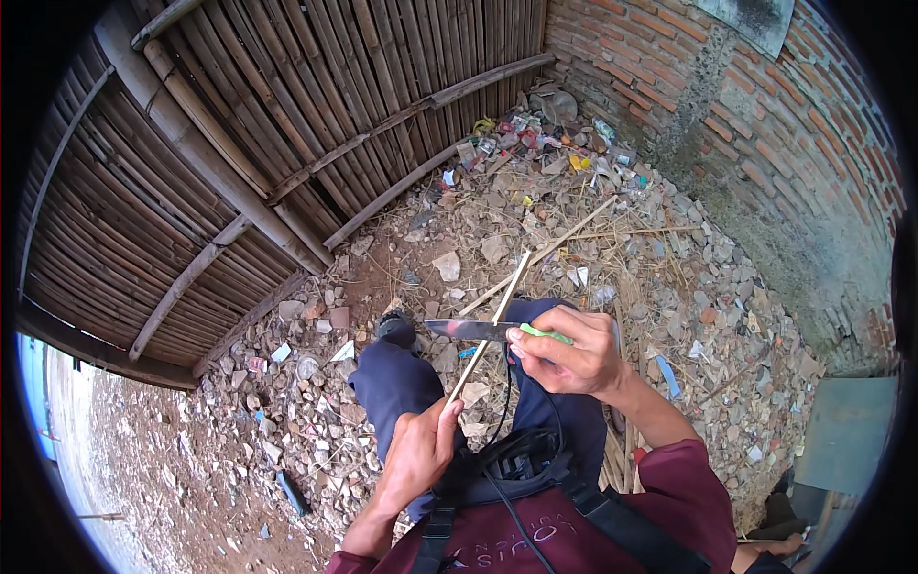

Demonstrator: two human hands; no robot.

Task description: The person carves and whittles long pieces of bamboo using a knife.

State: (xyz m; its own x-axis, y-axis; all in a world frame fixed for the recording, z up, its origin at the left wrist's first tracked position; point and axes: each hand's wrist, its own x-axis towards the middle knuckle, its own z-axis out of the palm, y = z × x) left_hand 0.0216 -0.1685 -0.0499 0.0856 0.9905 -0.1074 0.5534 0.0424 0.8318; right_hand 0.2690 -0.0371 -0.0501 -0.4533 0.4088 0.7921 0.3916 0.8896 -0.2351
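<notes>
My left hand (418,450) is closed around the lower end of a thin pale bamboo strip (513,289), which slants up and to the right, away from me. In my right hand (574,352) is a knife with a green handle (546,335). Its dark blade (463,329) points left and lies across the strip at about the middle, with the thumb near the base of the blade. Whether the edge bites into the strip cannot be seen. Both hands are above my dark-trousered legs (398,392).
Stones and rubble (316,402) cover the ground. Longer bamboo strips (574,232) lie ahead of me. A bamboo slat wall (287,105) stands at left, a brick wall (765,143) at right, with litter (535,134) in the corner. Another person's hand (786,545) shows at lower right.
</notes>
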